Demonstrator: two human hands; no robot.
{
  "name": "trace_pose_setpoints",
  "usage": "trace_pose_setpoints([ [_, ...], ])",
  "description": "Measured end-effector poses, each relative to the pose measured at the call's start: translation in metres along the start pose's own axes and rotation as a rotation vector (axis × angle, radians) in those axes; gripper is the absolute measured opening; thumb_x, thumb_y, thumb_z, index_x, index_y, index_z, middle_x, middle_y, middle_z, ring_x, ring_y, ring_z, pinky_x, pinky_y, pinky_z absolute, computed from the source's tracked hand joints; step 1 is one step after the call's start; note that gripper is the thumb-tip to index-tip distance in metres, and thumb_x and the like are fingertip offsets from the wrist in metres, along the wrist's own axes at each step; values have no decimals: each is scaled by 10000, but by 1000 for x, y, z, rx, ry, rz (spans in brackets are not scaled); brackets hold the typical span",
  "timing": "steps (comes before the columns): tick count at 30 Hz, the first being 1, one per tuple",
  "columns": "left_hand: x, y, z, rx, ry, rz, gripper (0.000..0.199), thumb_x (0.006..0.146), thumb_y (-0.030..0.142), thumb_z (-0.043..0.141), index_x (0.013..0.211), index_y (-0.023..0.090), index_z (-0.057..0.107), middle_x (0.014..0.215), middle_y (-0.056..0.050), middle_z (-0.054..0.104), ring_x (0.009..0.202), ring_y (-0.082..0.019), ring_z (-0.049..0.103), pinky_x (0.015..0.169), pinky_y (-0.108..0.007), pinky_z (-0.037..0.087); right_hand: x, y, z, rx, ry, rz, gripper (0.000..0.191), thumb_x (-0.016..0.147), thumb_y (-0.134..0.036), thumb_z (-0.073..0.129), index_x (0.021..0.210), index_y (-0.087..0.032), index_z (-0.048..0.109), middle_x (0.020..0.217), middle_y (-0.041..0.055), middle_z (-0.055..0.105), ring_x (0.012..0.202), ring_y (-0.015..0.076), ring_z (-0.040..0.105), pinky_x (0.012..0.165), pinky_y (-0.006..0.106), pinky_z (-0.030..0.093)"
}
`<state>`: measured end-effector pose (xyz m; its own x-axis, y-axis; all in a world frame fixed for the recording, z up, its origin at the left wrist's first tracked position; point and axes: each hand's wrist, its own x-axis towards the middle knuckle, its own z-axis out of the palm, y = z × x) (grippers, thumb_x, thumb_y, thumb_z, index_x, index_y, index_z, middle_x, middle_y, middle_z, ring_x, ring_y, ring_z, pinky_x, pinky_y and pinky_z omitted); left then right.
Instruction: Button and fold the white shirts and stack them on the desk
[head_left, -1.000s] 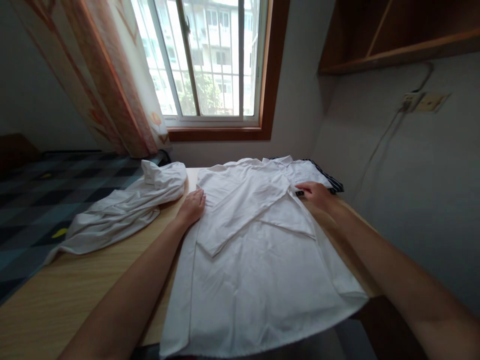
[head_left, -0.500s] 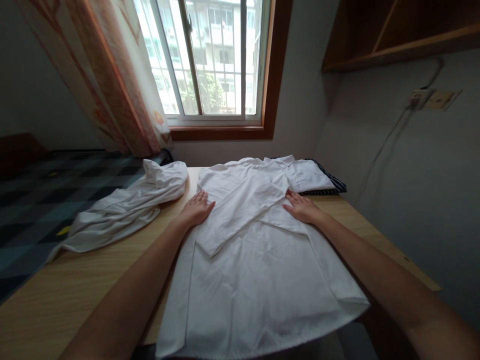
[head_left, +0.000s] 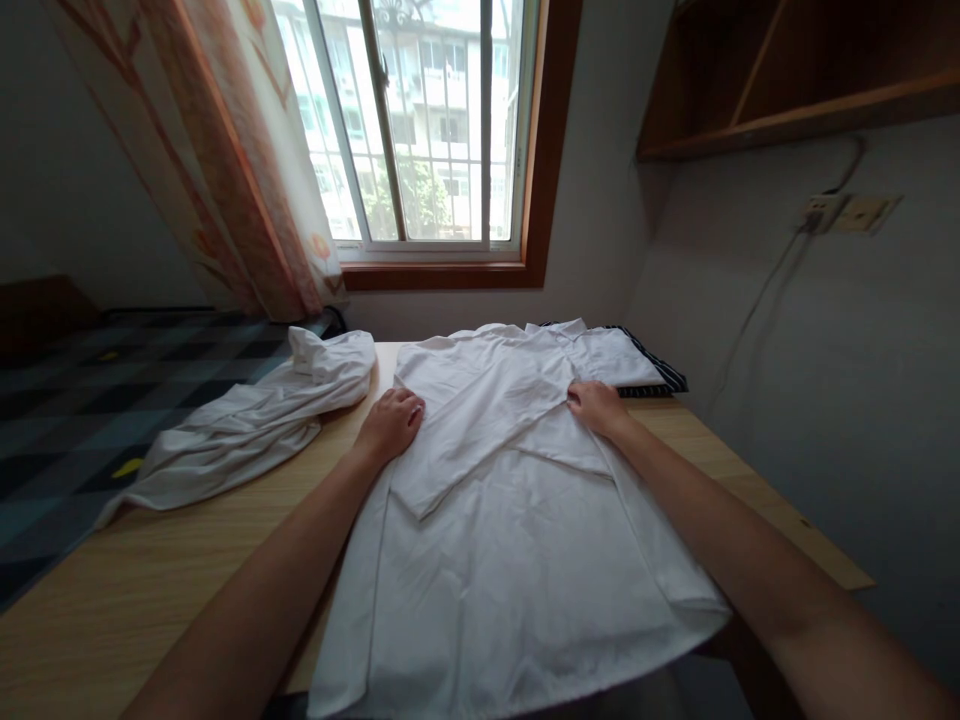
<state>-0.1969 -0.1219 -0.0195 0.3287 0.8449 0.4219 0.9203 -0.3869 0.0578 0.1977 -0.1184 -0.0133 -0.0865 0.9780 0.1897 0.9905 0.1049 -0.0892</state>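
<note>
A white shirt (head_left: 517, 540) lies spread on the wooden table, sleeves folded across its middle and sides turned inward. Its hem hangs past the front edge of the table. At the shirt's left side, my left hand (head_left: 391, 422) is closed, fingers curled onto the fabric edge. Opposite it, my right hand (head_left: 597, 406) pinches the right side near the folded sleeve, with the fingertips partly hidden in the cloth. Just behind the right hand sits a folded white garment (head_left: 611, 355) on top of a dark striped cloth (head_left: 651, 390).
The wooden table (head_left: 187, 560) stands below a window (head_left: 420, 130). On its left lies a crumpled white garment (head_left: 247, 420), beside a bed with a checked cover (head_left: 52, 420). A curtain (head_left: 217, 170) hangs at left; a plugged-in cord (head_left: 757, 300) runs down the right wall under a shelf (head_left: 795, 115).
Both hands were lying flat with fingers stretched on the shirt; now their fingers are curled in at its two sides. The shirt lies much as before. The view has tilted slightly upward.
</note>
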Motion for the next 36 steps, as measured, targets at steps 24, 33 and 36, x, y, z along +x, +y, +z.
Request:
trace_pose_setpoints([
  [24, 2, 8, -15, -170, -199, -99, 285, 849, 460, 485, 715, 218, 555, 825, -60, 632, 763, -217, 598, 719, -327, 457, 23, -4, 34, 319, 319, 201, 352, 874, -148, 486, 1190, -132, 641, 1150, 167, 640, 946, 253, 628, 835, 326, 505],
  [33, -2, 12, -11, -114, -109, -45, 358, 882, 357, 519, 1186, 194, 612, 1102, -96, 655, 1002, -254, 627, 942, -392, 478, 12, -16, 21, 105, 334, 84, 322, 897, -159, 484, 1072, -148, 755, 1169, 160, 642, 1118, 295, 556, 972, 387, 443],
  [36, -2, 17, -10, -56, -31, 19, 394, 922, 350, 481, 1259, 205, 625, 1270, -117, 623, 1213, -284, 545, 1085, -434, 396, 13, -18, 23, 102, 402, 10, 385, 937, -205, 462, 1250, -164, 682, 1367, 141, 581, 1289, 295, 471, 1071, 410, 379],
])
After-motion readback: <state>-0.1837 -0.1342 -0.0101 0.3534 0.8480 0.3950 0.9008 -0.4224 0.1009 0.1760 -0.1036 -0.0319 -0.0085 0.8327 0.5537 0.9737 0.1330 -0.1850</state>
